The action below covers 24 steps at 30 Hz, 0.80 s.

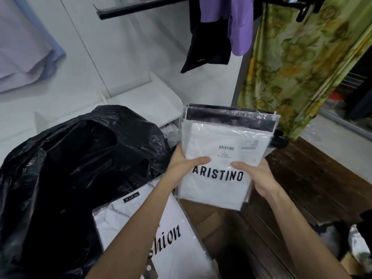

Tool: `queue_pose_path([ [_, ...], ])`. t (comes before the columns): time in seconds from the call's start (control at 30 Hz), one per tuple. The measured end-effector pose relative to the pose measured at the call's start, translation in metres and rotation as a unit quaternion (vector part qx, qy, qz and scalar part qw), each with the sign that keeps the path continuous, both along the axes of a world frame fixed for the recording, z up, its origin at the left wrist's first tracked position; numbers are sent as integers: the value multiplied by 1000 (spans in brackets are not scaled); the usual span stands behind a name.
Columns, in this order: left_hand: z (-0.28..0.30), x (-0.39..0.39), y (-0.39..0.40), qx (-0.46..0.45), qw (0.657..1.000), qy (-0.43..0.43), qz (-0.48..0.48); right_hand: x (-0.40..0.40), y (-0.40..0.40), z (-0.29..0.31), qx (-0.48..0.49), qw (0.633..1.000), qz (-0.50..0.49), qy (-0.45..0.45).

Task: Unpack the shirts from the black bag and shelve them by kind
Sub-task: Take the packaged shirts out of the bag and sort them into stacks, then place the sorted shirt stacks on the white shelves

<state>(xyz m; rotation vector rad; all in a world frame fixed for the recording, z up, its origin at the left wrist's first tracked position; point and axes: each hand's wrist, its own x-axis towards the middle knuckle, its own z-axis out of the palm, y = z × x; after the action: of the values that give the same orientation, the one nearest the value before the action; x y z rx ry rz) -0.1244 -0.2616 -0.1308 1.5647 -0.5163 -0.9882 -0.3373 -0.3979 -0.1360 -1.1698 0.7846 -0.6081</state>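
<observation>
- Nearest the camera, two bare forearms reached forward, and between them lay a flat packaged white shirt (161,238) with part of a printed word, "shion", showing beneath the left arm.
- The left hand (182,165) gripped the left edge of a stack of packaged shirts (221,158), thumb laid across the front and fingers curled behind.
- The right hand (255,176) gripped the right edge of the same stack, thumb on the front near the printed word "ARISTINO", fingers wrapped round the back.
- The stack was held up off any surface, tilted toward the camera; its front pack was white in clear wrapping, and darker packs (231,119) showed behind its top edge.
- The black bag (70,168) sat just left of the stack, crumpled and open at the top, its lower edge touching the flat white shirt.
- Behind the bag stood a white shelf (149,103) with upright dividers; something packaged showed in the compartment below its top board, too hidden to name.
- A wooden floor (312,178) lay under and to the right of the stack.
- Above, a black garment (207,49) and a purple garment (239,27) hung from a dark rail (141,7).
- A green floral curtain (298,63) hung at the right.
</observation>
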Motion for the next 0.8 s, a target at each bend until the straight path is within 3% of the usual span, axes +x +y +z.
queue_pose_path([
  [0.1, -4, 12, 18, -18, 998, -41, -44, -9, 19, -5, -46, 999, -5, -23],
  [0.27, -31, 13, 47, 128, 982, -21, -139, -23, 55, -41, -55, 998, 41, 2],
  [0.47, -34, 12, 50, 107, 988, -10, -109, -20, 55, -28, -101, 994, 10, -45],
  [0.57, -43, 13, 59, 169, 978, 9, -125, -21, 63, -42, -92, 995, 33, -19],
  [0.67, -46, 2, 61, 141, 984, 42, -99, -23, 67, -51, -35, 999, 14, 4],
  [0.8, -50, 1, 56, 58, 998, 10, -27, -17, 51, -38, -74, 993, 76, 57],
])
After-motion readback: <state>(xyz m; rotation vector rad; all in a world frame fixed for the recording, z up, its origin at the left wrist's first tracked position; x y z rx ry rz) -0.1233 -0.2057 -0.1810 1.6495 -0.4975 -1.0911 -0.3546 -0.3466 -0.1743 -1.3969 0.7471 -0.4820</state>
